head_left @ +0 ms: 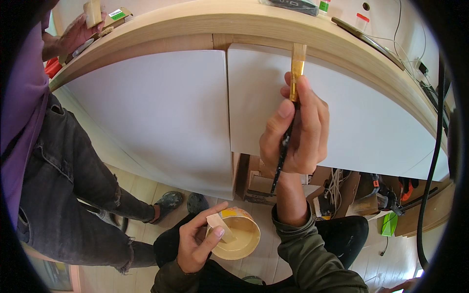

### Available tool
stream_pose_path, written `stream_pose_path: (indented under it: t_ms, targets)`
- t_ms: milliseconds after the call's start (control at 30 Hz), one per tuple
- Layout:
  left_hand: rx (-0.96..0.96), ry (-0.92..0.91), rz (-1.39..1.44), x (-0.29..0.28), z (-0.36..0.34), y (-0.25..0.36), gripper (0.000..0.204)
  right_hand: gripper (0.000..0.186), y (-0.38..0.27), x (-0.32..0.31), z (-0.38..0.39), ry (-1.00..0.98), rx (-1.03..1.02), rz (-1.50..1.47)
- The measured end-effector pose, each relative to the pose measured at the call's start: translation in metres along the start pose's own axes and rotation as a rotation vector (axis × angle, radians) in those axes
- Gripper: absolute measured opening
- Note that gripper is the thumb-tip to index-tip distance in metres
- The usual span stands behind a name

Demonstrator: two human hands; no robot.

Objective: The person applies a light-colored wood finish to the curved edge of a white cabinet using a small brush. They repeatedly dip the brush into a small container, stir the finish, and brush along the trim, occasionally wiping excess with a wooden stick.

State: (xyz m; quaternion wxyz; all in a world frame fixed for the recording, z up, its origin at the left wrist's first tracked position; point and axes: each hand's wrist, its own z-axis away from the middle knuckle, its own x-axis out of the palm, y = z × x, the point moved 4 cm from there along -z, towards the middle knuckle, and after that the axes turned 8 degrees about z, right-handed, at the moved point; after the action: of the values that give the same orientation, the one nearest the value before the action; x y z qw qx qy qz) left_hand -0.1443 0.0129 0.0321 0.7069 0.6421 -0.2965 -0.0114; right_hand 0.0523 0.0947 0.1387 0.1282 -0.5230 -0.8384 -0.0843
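Observation:
My right hand (300, 129) is closed round a flat paintbrush (297, 66), with pale bristles, a gold ferrule and a black handle. The brush points up, its bristle tip in front of the pale wood edge (195, 30) of the desk top. Lower down, my left hand (198, 241) grips a round tub (251, 227) of cream-coloured paint by its left side. Between its thumb and fingers is also a flat pale piece (221, 229), perhaps wood or card, reaching into the tub. Two white panels (161, 112) hang below the wood edge.
To the left stands a person in a purple top (22, 93), whose hand (78, 34) holds a pale block-like thing (92, 13). Under the panels are open boxes (266, 183), bundled cables (336, 188) and a green dustpan (389, 224). A black cable (432, 171) hangs at the right.

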Motion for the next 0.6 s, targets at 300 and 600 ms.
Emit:
stream_pose_path:
  t_ms: [300,600]
  targets:
    - [0.021,0.021,0.001,0.0027,-0.0021,0.0007,0.049,0.034,0.0006,-0.001,-0.0026,-0.01,0.014,0.0]
    - [0.004,0.02,-0.017,0.0034,-0.0038,0.0007,0.05,0.032,-0.0008,-0.0023,-0.0057,-0.051,-0.012,0.054]
